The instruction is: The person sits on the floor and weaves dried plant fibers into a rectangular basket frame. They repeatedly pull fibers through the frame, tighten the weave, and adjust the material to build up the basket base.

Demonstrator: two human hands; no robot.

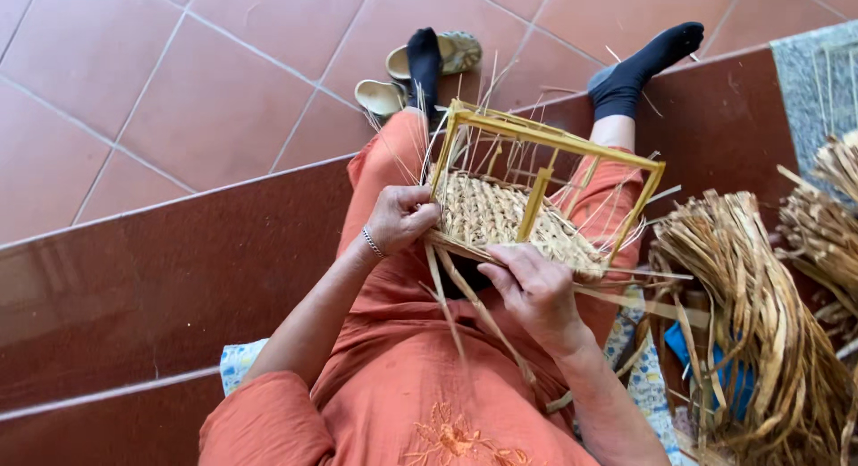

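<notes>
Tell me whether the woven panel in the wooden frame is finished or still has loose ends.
Unfinished: loose strands hang from the woven panel in the frame, where the left hand and right hand grip it.

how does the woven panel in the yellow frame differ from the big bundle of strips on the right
The woven panel is flat, its strips interlaced tightly in a pale mat inside the yellow frame; the bundle of strips is loose, hanging in a curved sheaf.
The panel rests on the person's lap, with the left hand and right hand at its near edge; the bundle lies beside the person, untouched.
The bundle looks darker and browner.
Both appear to be the same straw-like fibre.
</notes>
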